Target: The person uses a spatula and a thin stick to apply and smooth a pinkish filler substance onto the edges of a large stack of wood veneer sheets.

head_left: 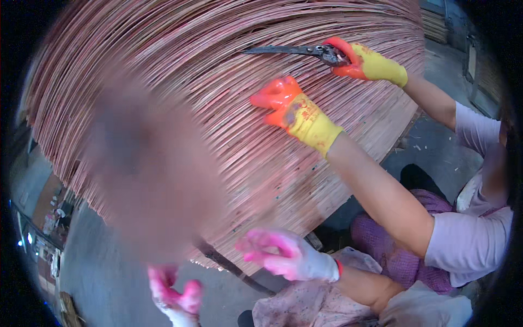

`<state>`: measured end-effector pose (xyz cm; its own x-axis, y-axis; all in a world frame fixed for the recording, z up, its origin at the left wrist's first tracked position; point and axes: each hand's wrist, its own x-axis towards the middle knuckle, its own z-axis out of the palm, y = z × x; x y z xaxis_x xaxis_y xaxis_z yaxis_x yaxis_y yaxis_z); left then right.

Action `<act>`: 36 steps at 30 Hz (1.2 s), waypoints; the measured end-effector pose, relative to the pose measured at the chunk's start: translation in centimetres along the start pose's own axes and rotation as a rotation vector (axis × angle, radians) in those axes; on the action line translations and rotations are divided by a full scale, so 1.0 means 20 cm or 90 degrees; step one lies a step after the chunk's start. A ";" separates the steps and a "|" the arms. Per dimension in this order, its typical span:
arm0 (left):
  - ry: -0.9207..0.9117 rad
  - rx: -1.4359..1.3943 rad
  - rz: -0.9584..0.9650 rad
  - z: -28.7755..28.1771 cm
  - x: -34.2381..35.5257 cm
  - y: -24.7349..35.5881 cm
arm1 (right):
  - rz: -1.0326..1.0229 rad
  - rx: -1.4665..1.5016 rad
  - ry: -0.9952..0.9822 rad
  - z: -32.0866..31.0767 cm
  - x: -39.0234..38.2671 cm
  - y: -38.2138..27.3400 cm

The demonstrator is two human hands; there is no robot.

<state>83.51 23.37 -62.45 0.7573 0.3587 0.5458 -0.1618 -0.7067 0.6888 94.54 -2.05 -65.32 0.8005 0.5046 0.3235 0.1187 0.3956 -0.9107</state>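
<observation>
A wide, curved stack of long, thin pinkish strips (229, 22) fills the upper view. A large blurred pinkish-brown mass (152, 169) with a darker middle hides its left part; I cannot make out what it is. At that mass's lower edge my left hand (174, 294), in a pink-and-white glove, has thumb and fingers apart; whether they touch it is unclear. My right hand (283, 253), gloved alike, is open near the stack's lower edge, fingers loosely curled, beside a dark bar (234, 264).
A co-worker (463, 240) at right wears yellow-orange gloves, one hand (289, 114) on the strips, the other (370, 60) holding long black shears (289, 50). Pink speckled cloth (294, 310) lies over my lap. Grey floor (103, 272) and assorted clutter (57, 218) show at left.
</observation>
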 end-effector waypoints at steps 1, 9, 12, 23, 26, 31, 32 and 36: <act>-0.029 -0.067 0.015 0.12 0.00 0.07 | -0.007 -0.024 0.003 0.02 0.03 -0.02; -0.190 -0.231 -0.119 0.42 -0.01 0.13 | -0.028 0.131 -0.173 0.13 0.15 -0.28; -0.242 -0.210 -0.056 0.33 0.02 0.14 | -0.242 -0.133 0.058 0.01 0.17 -0.33; -0.371 -0.344 -0.224 0.31 0.09 0.43 | -0.158 0.037 -0.009 -0.06 0.29 -0.35; -0.366 -0.367 -0.228 0.30 0.13 0.45 | -0.175 0.167 0.097 -0.19 0.34 -0.43; -0.348 -0.383 -0.268 0.28 0.19 0.45 | -0.218 0.228 0.174 -0.20 0.41 -0.52; -0.276 -0.335 -0.240 0.28 0.21 0.44 | -0.382 -0.137 0.318 -0.17 0.40 -0.53; -0.220 -0.154 -0.116 0.21 0.29 0.35 | -0.627 -0.720 0.408 -0.09 0.34 -0.55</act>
<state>89.46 17.96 -56.36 0.9471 0.2099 0.2430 -0.1190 -0.4735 0.8727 99.66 -4.31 -53.52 0.2240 -0.0858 0.9708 0.8179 -0.5252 -0.2351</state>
